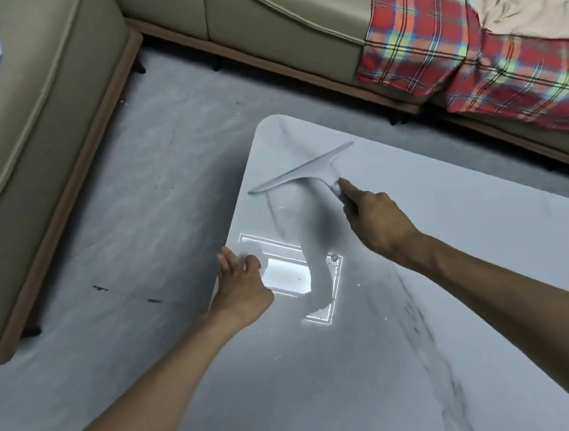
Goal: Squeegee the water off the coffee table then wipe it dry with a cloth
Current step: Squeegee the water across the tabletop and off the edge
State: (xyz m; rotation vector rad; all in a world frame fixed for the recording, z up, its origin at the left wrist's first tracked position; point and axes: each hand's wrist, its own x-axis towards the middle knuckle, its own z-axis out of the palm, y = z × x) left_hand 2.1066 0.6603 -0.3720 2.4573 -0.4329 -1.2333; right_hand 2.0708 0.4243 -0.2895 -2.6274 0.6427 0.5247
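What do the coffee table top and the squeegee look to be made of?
Coffee table: glossy white stone-look slab, marble or sintered stone or a print; dark veining, and it mirrors a ceiling light. Squeegee, held in the right hand: pale grey, matte, one-piece look; probably plastic or silicone. Motion blur leaves it open.

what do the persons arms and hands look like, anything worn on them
Both forearms are bare as far as the picture shows, with no sleeves in view. The left hand and right hand wear no gloves, and no rings, watch or bracelets are visible.
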